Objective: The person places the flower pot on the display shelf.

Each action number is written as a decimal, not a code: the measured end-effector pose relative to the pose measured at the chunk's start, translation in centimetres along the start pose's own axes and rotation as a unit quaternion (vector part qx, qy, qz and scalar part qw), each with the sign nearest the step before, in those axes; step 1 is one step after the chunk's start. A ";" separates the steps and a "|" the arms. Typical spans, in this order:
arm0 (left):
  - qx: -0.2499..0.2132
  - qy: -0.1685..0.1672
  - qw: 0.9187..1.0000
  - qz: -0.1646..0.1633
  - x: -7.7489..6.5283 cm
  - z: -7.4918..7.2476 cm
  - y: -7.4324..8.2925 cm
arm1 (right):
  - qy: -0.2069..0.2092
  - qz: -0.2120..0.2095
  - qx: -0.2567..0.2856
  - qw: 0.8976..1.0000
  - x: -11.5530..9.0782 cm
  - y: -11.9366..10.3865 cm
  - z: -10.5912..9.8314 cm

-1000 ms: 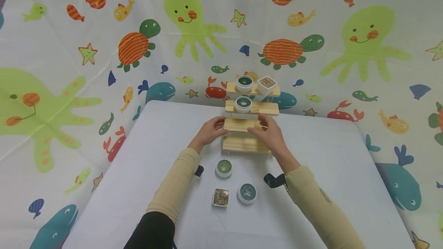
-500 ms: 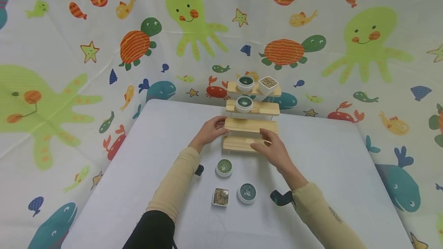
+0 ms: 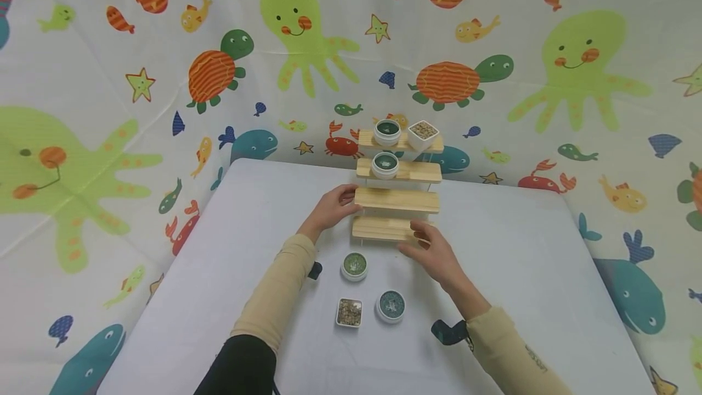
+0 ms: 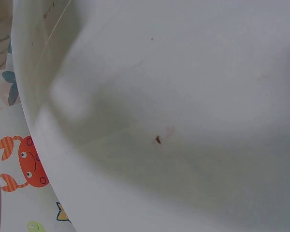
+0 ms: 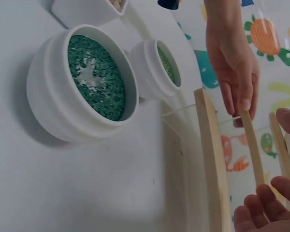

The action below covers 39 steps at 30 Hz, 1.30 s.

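Note:
A four-tier wooden display stand (image 3: pixel 397 200) stands at the back of the table, pale planks on clear supports. My left hand (image 3: pixel 333 207) pinches the left end of its second-lowest plank (image 5: pixel 253 145), thumb and fingers on either side. My right hand (image 3: pixel 436 253) hovers by the right end of the lowest plank (image 3: pixel 384 228), fingers loosely bent, holding nothing. In the right wrist view its fingers (image 5: pixel 268 208) overlap a plank's end. On the upper tiers sit two round white pots with dark green filling, one (image 3: pixel 387 131) above the other (image 3: pixel 385 165), and a square pebble-filled pot (image 3: pixel 423 134).
In front of the stand, on the white tablecloth (image 3: pixel 247 218), are a round pot with light green filling (image 3: pixel 354 266), a round pot with blue-green filling (image 3: pixel 391 306) and a square pot of pebbles (image 3: pixel 349 313). A sea-creature curtain (image 3: pixel 329 29) hangs behind.
My right hand has come away from the second-lowest plank, moving down and slightly right to beside the lowest plank. My left hand keeps its hold, and the pots stay put.

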<state>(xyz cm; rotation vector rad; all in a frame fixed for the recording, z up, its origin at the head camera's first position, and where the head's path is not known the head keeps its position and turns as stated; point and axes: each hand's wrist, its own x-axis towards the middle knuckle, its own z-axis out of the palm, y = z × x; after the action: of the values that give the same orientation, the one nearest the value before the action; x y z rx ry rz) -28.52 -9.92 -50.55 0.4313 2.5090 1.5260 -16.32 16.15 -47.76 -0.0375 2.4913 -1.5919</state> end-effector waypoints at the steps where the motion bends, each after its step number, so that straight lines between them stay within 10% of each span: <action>1: 0.000 0.000 1.000 0.001 0.0 0.0 0.0 | -0.002 0.003 -0.001 1.000 -0.1 0.1 0.1; 39: -0.015 0.002 1.000 -0.003 0.2 0.1 -0.1 | -0.068 0.009 -0.025 0.997 -4.8 4.1 3.0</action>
<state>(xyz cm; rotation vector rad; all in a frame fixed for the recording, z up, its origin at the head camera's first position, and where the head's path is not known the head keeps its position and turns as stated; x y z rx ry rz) -28.67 -9.87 -50.71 0.4165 2.4844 1.5624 -10.82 15.77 -51.96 -0.1264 2.4197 -1.4680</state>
